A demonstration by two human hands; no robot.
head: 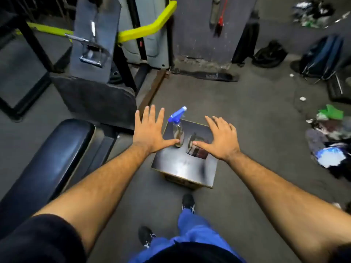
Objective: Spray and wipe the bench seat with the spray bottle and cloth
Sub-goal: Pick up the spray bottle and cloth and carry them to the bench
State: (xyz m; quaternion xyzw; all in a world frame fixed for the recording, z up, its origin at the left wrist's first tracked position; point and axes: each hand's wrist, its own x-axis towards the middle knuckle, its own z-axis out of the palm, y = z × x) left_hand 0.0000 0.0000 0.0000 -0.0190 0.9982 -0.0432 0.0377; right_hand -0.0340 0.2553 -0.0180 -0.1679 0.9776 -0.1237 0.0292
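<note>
A clear spray bottle (178, 128) with a blue trigger head stands upright on a small dark stool (182, 166) in front of me. A folded dark cloth (197, 149) lies beside it on the stool top. My left hand (150, 130) hovers open, fingers spread, just left of the bottle, thumb near its base. My right hand (222, 137) is open too, thumb tip over the cloth. The black padded bench seat (45, 168) stretches along the lower left.
Gym machine frames with yellow bars (148, 29) and a padded seat back (95, 38) stand behind the bench. A blue backpack (322, 54) and a pile of clothes and bags (330, 141) lie on the floor at right. My feet (188, 203) are just behind the stool.
</note>
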